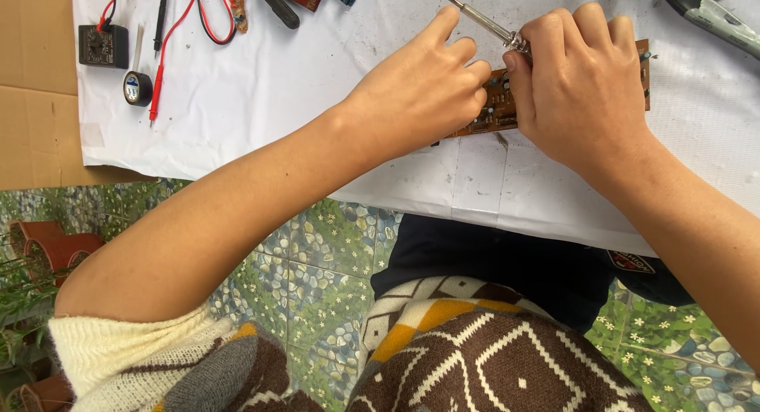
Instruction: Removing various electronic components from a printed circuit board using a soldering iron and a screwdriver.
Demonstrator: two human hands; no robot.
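A brown circuit board [497,103] with small components lies on a white sheet [301,79]. My left hand [419,87] rests on the board's left part, fingers curled and pinching at it. My right hand [582,79] covers the board's right part and grips a soldering iron [484,22], whose metal shaft sticks up and to the left from between the fingers. The iron's tip end points away from the board. Most of the board is hidden under both hands.
At the sheet's far left lie a small black box [103,45], a roll of black tape [138,88] and red and black probe leads [162,60]. A grey tool [712,16] lies at top right. Cardboard [36,87] lies left; patterned floor tiles [317,262] below.
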